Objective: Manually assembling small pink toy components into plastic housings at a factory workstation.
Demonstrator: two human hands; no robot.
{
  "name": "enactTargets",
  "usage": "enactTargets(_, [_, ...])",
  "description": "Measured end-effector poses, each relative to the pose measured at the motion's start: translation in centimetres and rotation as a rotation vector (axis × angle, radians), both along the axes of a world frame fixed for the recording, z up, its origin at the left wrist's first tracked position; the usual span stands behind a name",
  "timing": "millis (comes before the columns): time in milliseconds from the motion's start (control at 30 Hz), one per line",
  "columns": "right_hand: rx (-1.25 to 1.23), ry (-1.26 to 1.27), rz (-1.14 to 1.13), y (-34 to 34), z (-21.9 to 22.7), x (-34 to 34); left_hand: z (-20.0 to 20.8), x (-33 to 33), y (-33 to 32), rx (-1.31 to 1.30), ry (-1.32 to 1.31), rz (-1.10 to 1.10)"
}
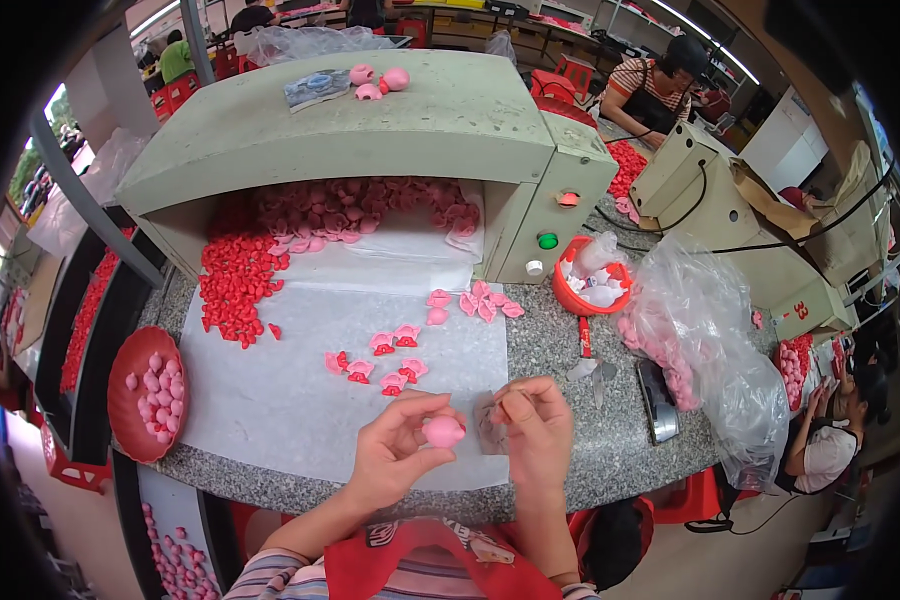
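My left hand (398,450) holds a small pink rounded toy part (444,431) between thumb and fingers, just above the white sheet (270,400) on the speckled counter. My right hand (533,425) is right beside it, fingers pinched on a small thin item I cannot make out, over a small greyish sheet (490,428). A few pink pieces with red parts fitted (382,362) lie on the white sheet just beyond my hands.
A grey-green box machine (370,140) stands behind, its opening full of pink parts (360,205), with a red parts pile (235,285) at left. A red bowl of pink parts (145,395), an orange bowl (592,282) and a clear bag (705,340) flank me. Other people work at right.
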State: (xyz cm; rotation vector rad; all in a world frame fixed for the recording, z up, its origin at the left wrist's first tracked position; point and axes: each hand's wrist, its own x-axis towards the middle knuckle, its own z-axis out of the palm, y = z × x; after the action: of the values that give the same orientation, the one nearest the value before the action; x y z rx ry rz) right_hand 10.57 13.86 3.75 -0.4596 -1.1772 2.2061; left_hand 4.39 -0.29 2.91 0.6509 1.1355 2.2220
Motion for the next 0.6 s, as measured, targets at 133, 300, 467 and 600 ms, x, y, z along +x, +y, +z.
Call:
enactTargets(133, [-0.051,0.001,0.123,-0.9,-0.2,0.9,-0.9,-0.4,0.4,-0.004,0.165,0.045])
enactTargets(300, [-0.016,-0.085,0.196,-1.3,-0.4,1.1,-1.2,-0.5,0.2,-0.056,0.314,0.057])
enactTargets(467, [0.004,-0.089,0.191,-1.7,0.3,0.8,-1.2,-0.3,0.5,-0.121,0.297,0.149])
enactTargets(600, [0.134,-0.02,0.189,-2.2,0.0,0.4,-1.1,-0.3,0.7,-0.183,0.345,0.181])
